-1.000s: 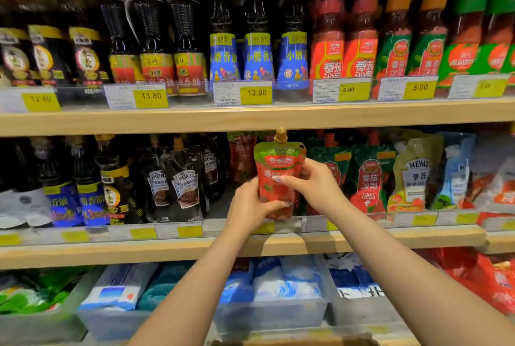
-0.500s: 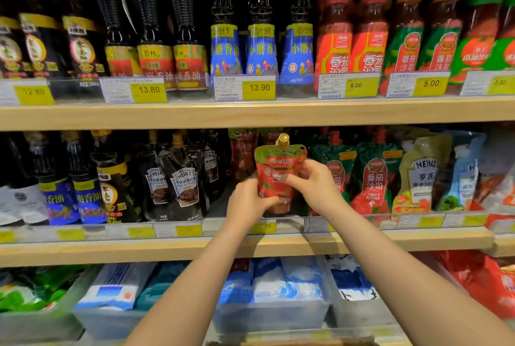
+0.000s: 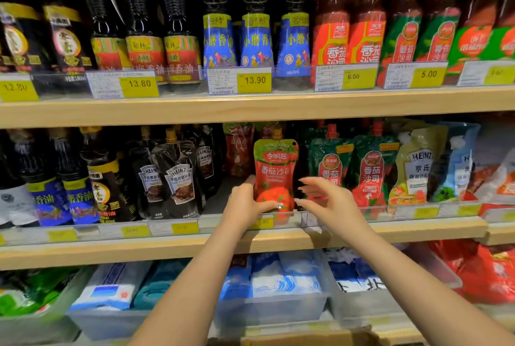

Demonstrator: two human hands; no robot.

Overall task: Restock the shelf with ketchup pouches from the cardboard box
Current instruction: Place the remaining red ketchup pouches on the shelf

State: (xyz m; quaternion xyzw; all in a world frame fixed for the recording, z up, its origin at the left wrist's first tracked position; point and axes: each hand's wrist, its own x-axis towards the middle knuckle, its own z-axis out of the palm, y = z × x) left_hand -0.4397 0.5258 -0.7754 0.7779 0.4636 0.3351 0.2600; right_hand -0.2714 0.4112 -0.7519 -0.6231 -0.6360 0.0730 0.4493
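Note:
A red ketchup pouch [image 3: 276,170] with a green top and gold cap stands upright at the front of the middle shelf [image 3: 250,242]. My left hand [image 3: 245,203] is at its lower left, thumb lying across the pouch's bottom front. My right hand [image 3: 326,198] hovers just right of the pouch with fingers spread, apart from it. More red pouches [image 3: 239,148] stand behind in the same row. A sliver of the cardboard box [image 3: 306,338] shows at the bottom edge.
Green ketchup pouches [image 3: 370,170] stand right of the slot and dark Heinz sauce pouches [image 3: 178,178] to its left. Bottles fill the upper shelf [image 3: 250,107]. Clear bins [image 3: 270,309] with bagged goods sit on the lower shelf. A clear price rail fronts the middle shelf.
The pouch has gone down onto the shelf and stands there. My right hand has let go and opened, drawing slightly right; my left hand stays at the pouch's base.

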